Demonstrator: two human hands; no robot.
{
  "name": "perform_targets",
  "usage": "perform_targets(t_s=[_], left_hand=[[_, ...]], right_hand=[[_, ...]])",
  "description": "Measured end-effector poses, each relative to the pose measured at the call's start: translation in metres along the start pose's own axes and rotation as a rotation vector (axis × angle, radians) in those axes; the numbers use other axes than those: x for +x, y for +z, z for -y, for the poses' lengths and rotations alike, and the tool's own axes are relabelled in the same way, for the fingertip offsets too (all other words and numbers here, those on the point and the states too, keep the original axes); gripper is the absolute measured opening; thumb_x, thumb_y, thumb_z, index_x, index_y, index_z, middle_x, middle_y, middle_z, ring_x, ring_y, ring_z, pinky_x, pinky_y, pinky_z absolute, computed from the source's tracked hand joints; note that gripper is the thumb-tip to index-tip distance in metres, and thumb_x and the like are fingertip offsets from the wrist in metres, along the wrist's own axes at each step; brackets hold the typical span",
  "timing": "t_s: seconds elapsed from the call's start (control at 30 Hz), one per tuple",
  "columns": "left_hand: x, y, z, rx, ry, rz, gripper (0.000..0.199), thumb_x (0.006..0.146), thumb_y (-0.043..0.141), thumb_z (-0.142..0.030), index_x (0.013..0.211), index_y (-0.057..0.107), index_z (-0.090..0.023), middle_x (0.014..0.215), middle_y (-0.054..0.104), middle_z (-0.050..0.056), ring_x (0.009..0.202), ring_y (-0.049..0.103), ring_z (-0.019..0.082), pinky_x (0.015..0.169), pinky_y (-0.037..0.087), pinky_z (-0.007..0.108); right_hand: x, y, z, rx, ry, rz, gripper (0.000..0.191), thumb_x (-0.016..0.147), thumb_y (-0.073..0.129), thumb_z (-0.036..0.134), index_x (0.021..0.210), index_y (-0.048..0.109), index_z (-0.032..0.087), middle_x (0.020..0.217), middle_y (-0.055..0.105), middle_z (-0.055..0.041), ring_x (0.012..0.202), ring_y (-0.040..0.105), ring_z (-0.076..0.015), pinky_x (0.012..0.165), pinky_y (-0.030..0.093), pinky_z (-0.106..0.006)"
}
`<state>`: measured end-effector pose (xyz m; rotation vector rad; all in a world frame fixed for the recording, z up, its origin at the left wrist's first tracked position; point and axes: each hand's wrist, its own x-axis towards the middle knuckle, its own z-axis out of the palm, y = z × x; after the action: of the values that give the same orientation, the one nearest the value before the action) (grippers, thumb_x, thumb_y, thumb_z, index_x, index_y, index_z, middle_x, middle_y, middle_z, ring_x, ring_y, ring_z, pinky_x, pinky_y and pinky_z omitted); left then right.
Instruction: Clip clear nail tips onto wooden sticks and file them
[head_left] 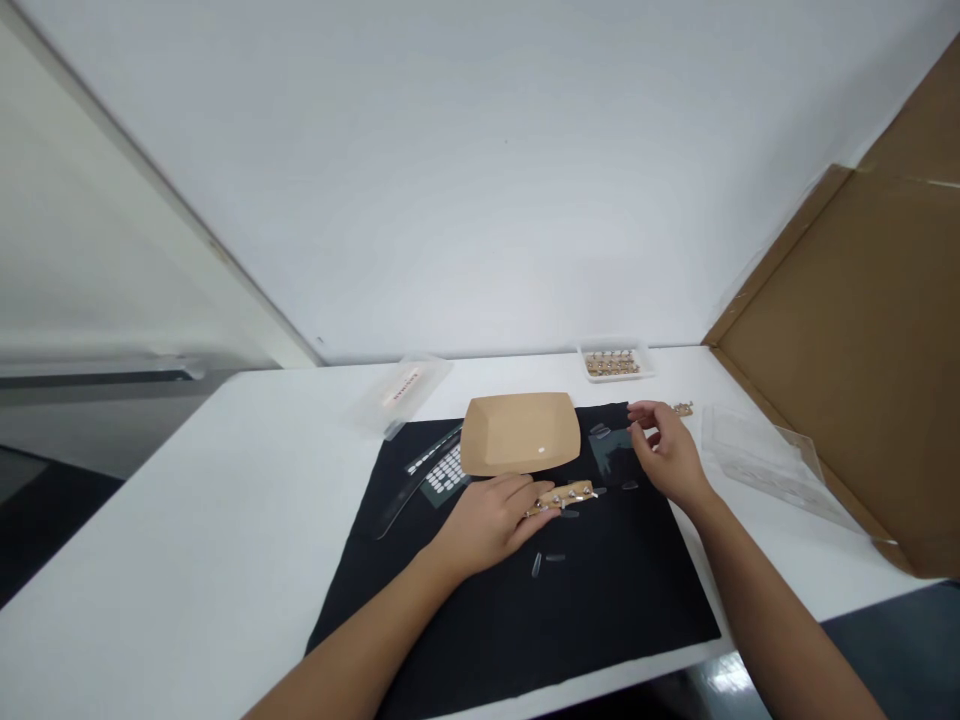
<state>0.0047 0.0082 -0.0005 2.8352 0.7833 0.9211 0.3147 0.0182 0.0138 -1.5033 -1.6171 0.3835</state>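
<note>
My left hand is closed on a narrow light-wood strip with a row of small metal clips along it, just in front of the brown paper tray. My right hand hovers by the back right corner of the black cloth, its fingers curved and the thumb apart from them. Nothing shows between them. Beneath it and to its left lies a dark, clear-looking sheet. Several clear nail tips are scattered on the cloth, among them one nail tip in front of the strip.
A white box with more clip strips stands at the back. Another strip lies behind my right hand. Sheets of white oval stickers and a dark curved band lie left. Clear plastic lids and cardboard flank the cloth.
</note>
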Motion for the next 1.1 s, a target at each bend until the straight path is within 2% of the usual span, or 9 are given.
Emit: perform_targets(t_s=[0.13, 0.3, 0.47, 0.7, 0.9, 1.1], left_hand=[[0.0, 0.001, -0.001, -0.101, -0.1, -0.055, 0.027, 0.107, 0.058, -0.036, 0.123, 0.069, -0.017, 0.099, 0.079, 0.007, 0.084, 0.077, 0.019, 0.073, 0.063, 0.028], [-0.001, 0.004, 0.0, -0.177, -0.205, -0.146, 0.025, 0.105, 0.061, -0.036, 0.12, 0.07, -0.018, 0.098, 0.079, 0.007, 0.086, 0.077, 0.02, 0.08, 0.063, 0.029], [-0.001, 0.006, 0.001, -0.225, -0.205, -0.148, 0.023, 0.104, 0.064, -0.032, 0.121, 0.07, -0.017, 0.098, 0.079, 0.007, 0.087, 0.076, 0.02, 0.082, 0.062, 0.029], [-0.002, 0.007, 0.0, -0.224, -0.161, -0.131, 0.023, 0.104, 0.064, -0.031, 0.122, 0.068, -0.018, 0.095, 0.077, 0.006, 0.082, 0.075, 0.018, 0.075, 0.06, 0.027], [-0.002, 0.005, -0.001, -0.189, -0.13, -0.146, 0.027, 0.103, 0.065, -0.032, 0.125, 0.068, -0.017, 0.093, 0.077, 0.007, 0.076, 0.075, 0.016, 0.07, 0.061, 0.025], [-0.003, 0.005, 0.0, -0.188, -0.116, -0.15, 0.034, 0.1, 0.07, -0.032, 0.13, 0.065, -0.018, 0.098, 0.079, 0.007, 0.075, 0.076, 0.016, 0.07, 0.062, 0.026]], right_hand=[[-0.007, 0.0, 0.02, 0.025, -0.133, 0.176, 0.023, 0.101, 0.055, 0.028, 0.122, 0.063, 0.023, 0.115, 0.067, -0.0094, 0.097, 0.067, -0.0223, 0.073, 0.057, -0.034], [-0.019, 0.005, 0.037, 0.149, -0.297, 0.358, 0.025, 0.102, 0.055, 0.024, 0.126, 0.063, 0.026, 0.113, 0.065, -0.0087, 0.095, 0.065, -0.0213, 0.069, 0.056, -0.032], [-0.023, 0.007, 0.04, 0.152, -0.343, 0.474, 0.035, 0.099, 0.063, 0.02, 0.133, 0.062, 0.029, 0.108, 0.066, -0.0061, 0.09, 0.063, -0.0208, 0.07, 0.055, -0.033], [-0.024, 0.013, 0.03, 0.112, -0.355, 0.456, 0.032, 0.1, 0.073, 0.034, 0.131, 0.066, 0.029, 0.103, 0.067, -0.0035, 0.09, 0.065, -0.0194, 0.081, 0.055, -0.034], [-0.025, 0.013, 0.032, 0.05, -0.378, 0.445, 0.025, 0.101, 0.071, 0.041, 0.121, 0.069, 0.027, 0.096, 0.066, -0.002, 0.086, 0.065, -0.0183, 0.078, 0.052, -0.032], [-0.026, 0.011, 0.034, 0.01, -0.392, 0.474, 0.023, 0.103, 0.067, 0.042, 0.12, 0.068, 0.026, 0.094, 0.066, -0.0021, 0.084, 0.065, -0.0178, 0.076, 0.05, -0.03]])
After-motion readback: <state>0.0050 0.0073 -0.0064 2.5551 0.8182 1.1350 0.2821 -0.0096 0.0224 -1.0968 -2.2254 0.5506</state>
